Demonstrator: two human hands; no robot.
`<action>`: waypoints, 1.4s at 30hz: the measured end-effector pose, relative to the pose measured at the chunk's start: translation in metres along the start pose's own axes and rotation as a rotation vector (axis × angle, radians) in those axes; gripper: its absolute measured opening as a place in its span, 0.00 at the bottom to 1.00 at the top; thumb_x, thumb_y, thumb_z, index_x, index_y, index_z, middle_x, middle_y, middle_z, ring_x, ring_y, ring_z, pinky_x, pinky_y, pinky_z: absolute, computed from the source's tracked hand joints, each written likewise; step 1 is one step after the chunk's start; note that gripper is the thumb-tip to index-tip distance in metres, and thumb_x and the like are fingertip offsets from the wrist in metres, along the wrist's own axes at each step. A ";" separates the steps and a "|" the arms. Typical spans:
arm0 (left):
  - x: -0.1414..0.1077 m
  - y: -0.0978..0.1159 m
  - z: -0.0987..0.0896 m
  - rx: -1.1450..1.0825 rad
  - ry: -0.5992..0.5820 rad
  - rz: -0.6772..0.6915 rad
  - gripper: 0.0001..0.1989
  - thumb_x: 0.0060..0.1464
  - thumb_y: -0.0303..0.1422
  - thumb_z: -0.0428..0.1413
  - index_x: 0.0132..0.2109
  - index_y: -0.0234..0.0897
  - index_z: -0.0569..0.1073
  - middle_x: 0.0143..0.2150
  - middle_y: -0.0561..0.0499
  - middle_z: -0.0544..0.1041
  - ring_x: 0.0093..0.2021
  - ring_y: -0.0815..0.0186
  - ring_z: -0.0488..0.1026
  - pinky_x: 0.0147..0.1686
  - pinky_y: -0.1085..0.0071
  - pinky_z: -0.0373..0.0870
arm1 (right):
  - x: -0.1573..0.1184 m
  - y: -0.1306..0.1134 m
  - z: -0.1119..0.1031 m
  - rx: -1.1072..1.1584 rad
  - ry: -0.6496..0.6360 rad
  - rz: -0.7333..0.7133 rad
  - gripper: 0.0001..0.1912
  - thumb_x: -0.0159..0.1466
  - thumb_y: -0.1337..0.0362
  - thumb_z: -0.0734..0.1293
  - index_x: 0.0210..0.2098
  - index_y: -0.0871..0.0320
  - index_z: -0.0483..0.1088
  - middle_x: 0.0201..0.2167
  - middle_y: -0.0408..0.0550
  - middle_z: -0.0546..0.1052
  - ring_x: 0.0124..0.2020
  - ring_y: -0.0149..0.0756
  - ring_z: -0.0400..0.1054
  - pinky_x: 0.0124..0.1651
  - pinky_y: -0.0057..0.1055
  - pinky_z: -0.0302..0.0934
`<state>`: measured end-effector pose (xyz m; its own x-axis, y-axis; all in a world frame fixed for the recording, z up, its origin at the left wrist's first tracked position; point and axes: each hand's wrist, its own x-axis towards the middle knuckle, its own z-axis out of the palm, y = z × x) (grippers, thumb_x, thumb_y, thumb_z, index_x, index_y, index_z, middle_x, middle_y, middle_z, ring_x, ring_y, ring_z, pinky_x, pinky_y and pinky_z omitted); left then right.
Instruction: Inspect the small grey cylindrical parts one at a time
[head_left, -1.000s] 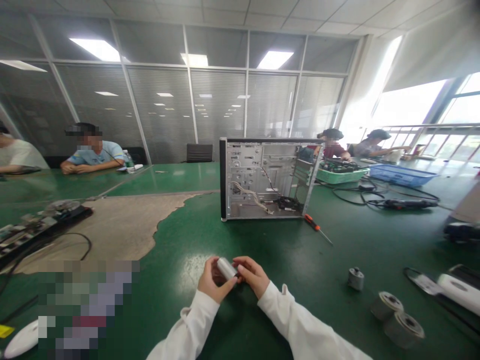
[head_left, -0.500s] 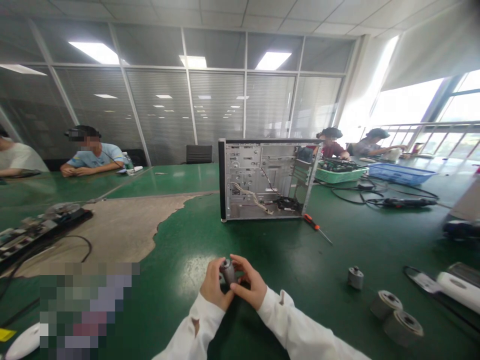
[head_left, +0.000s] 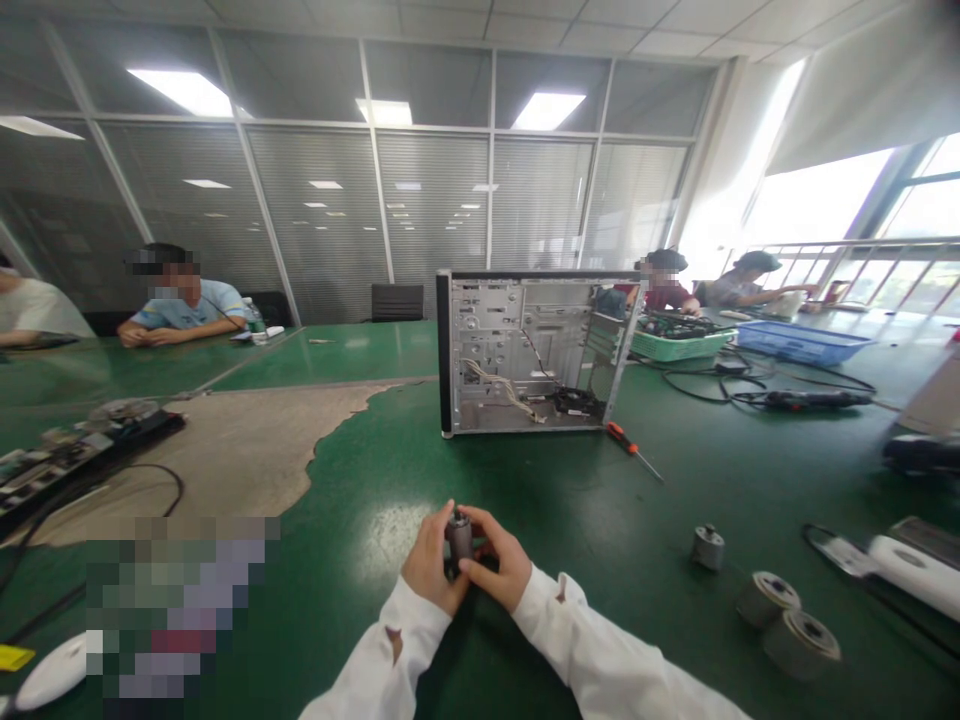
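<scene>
A small grey electric motor [head_left: 460, 540] stands nearly upright between my two hands, its narrow shaft end at the top. My left hand [head_left: 429, 565] closes around its left side. From the right, the fingertips and thumb of my right hand [head_left: 506, 562] grip it too. Some fingers are hidden behind the motor. Farther right on the green table [head_left: 615, 600] stands another small motor [head_left: 708, 548]. Two wider metal cylinders [head_left: 769, 600] sit close together near it.
Ahead stands an opened computer case [head_left: 540, 355], with an orange-handled screwdriver [head_left: 630, 448] by its corner. Green [head_left: 682, 346] and blue [head_left: 802, 343] baskets and cables lie at the back right. A circuit assembly [head_left: 82, 450] is at left. Other people sit around the table.
The motor has turned slightly more upright between my fingers. Both hands keep their grip, and the view has shifted a little.
</scene>
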<state>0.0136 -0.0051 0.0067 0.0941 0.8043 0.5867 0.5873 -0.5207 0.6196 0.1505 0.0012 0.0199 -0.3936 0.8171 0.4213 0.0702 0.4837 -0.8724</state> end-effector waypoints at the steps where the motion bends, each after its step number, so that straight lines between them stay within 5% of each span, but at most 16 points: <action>1: 0.000 0.001 0.000 -0.006 -0.003 -0.008 0.30 0.39 0.31 0.50 0.53 0.31 0.53 0.47 0.39 0.61 0.46 0.55 0.60 0.43 0.60 0.61 | 0.000 0.000 0.000 0.005 0.004 0.002 0.30 0.49 0.70 0.63 0.50 0.53 0.53 0.45 0.49 0.64 0.40 0.37 0.62 0.33 0.29 0.61; 19: -0.001 0.015 -0.006 -0.125 -0.028 -0.148 0.34 0.35 0.28 0.51 0.54 0.32 0.53 0.47 0.41 0.64 0.42 0.56 0.64 0.41 0.62 0.62 | 0.001 0.012 0.002 0.178 -0.033 0.081 0.39 0.46 0.70 0.67 0.50 0.53 0.41 0.39 0.50 0.67 0.33 0.36 0.66 0.33 0.34 0.62; 31: 0.001 0.020 -0.007 -0.162 0.064 -0.039 0.30 0.37 0.27 0.48 0.52 0.33 0.55 0.46 0.42 0.64 0.44 0.57 0.63 0.39 0.64 0.63 | 0.003 0.022 0.002 0.334 0.056 0.187 0.34 0.43 0.64 0.70 0.44 0.53 0.47 0.29 0.44 0.70 0.30 0.34 0.67 0.32 0.33 0.60; 42: -0.001 0.007 -0.003 -0.103 0.029 0.077 0.30 0.37 0.25 0.48 0.52 0.34 0.54 0.46 0.41 0.63 0.45 0.57 0.63 0.42 0.62 0.62 | 0.002 0.021 0.002 0.170 0.191 0.162 0.33 0.41 0.68 0.70 0.42 0.54 0.51 0.41 0.50 0.64 0.35 0.36 0.64 0.27 0.28 0.60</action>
<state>0.0150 -0.0106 0.0116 0.1117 0.7533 0.6482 0.4937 -0.6081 0.6217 0.1492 0.0119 0.0021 -0.2086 0.9313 0.2985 -0.0425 0.2963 -0.9541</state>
